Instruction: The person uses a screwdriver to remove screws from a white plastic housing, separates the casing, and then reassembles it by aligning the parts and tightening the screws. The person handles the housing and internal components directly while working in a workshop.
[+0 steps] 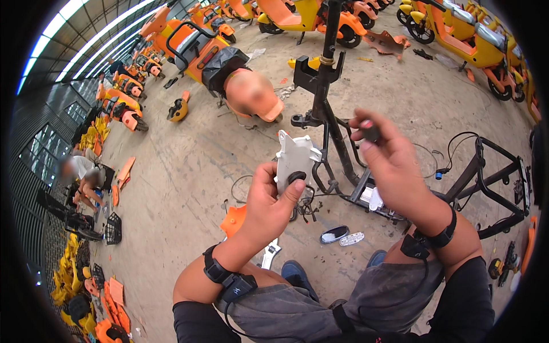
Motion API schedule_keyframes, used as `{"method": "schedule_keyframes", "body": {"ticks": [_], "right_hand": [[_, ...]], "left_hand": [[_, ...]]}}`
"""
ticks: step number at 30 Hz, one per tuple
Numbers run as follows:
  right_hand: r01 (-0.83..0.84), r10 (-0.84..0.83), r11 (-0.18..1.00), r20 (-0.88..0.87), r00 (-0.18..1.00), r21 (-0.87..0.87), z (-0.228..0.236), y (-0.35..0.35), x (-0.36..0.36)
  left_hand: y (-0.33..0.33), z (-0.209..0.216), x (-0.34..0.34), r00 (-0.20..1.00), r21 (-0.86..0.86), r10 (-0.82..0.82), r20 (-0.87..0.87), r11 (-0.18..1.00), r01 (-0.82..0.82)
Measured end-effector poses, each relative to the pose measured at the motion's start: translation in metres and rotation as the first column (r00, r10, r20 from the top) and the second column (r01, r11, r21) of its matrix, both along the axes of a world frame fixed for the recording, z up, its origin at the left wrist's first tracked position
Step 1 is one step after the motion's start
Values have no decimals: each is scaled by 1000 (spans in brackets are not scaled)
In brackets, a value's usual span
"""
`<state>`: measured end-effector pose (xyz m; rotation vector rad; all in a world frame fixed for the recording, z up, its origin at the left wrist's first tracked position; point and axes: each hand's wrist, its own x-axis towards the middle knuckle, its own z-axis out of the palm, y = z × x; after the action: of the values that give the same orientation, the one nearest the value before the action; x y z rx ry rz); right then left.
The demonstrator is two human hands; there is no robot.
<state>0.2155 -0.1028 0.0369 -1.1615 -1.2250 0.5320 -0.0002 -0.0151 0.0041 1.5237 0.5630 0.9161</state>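
My left hand [264,200] is closed on a pale grey plastic panel [296,150], its thumb pressing near a round black fitting [295,178] on the panel's lower part. Higher and to the right, my right hand [396,168] pinches a small dark piece [370,133] with a reddish end between thumb and fingers; its exact kind is unclear. The piece is apart from the panel. Behind both hands stands a black scooter frame [321,94] with an upright post. Thin black cables [309,207] hang or lie below the panel.
An orange plastic part [233,220], an adjustable wrench [270,252] and two oval pieces [342,236] lie near my feet. Another black frame [485,177] and a cordless drill [508,264] are at right. Scooters [200,57] stand beyond; a person [86,174] sits far left.
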Motion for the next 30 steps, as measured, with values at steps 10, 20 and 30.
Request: {"method": "schedule_keyframes", "body": {"ticks": [10,20,30], "right_hand": [[-17,-67,869,153,986,494,17,-19,12],[-119,151,856,-23,988,502,15,-31,1],[-263,275,880,28,961,395,5,-28,-2]], "left_hand": [[-5,-3,-2,999,236,17,-30,972,-10],[-5,-10,0,998,438,63,5,897,-59],[-5,-10,-2,997,535,75,-20,843,-53]]}}
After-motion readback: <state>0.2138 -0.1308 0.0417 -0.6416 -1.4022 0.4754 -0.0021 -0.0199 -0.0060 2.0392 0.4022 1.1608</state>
